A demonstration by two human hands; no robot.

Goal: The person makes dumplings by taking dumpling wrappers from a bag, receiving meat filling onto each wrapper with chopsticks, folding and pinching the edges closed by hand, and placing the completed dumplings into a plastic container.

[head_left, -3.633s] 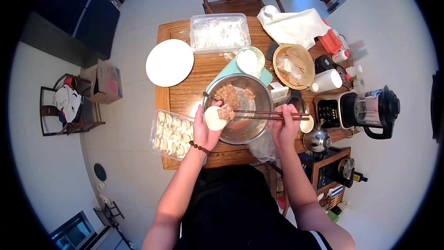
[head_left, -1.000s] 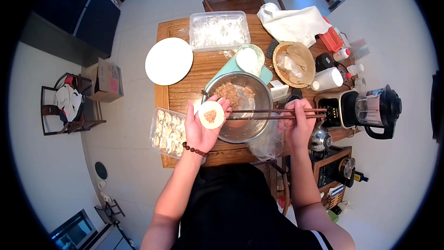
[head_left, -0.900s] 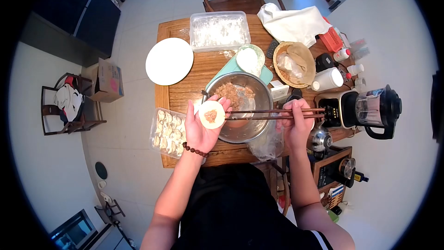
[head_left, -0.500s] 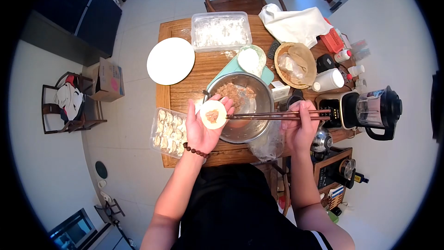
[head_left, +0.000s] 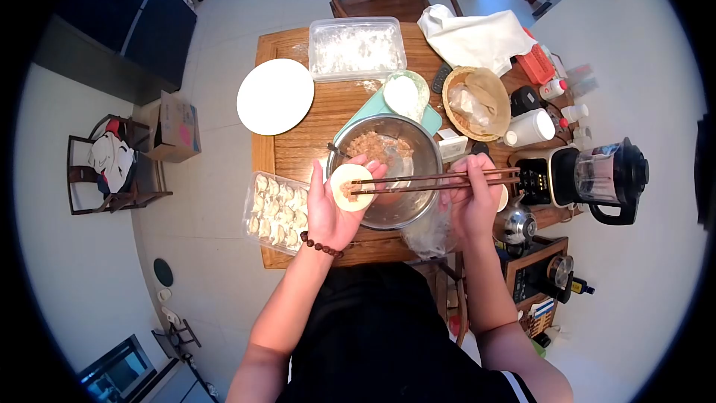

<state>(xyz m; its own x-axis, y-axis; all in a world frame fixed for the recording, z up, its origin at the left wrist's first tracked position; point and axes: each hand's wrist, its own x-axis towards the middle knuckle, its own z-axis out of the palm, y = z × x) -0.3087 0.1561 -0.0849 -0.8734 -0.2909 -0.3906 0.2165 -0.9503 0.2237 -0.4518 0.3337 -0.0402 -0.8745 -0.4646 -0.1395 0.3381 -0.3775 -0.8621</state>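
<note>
On the upturned palm of my left hand (head_left: 337,224) lies a round dumpling wrapper (head_left: 344,173), with some minced filling (head_left: 347,191) in its middle. My right hand (head_left: 477,205) is closed around a pair of dark chopsticks (head_left: 429,182), whose tips touch the filling on the wrapper. Behind and partly under both hands stands a steel bowl (head_left: 386,221) with minced filling (head_left: 367,146) in it. Left of my left hand, a clear plastic box (head_left: 250,233) contains several folded dumplings (head_left: 274,209).
A white plate (head_left: 275,97) and a floury plastic tub (head_left: 356,48) lie farther back. Flour in a bowl (head_left: 403,97), a basket (head_left: 498,116), a white bottle (head_left: 531,128) and a blender (head_left: 600,175) are to the right. A plastic bag (head_left: 429,233) lies beside the steel bowl.
My right hand has moved slightly left, bringing the chopstick tips from the wrapper's edge over onto its filling. My left hand has shifted a little to the right with the wrapper.
</note>
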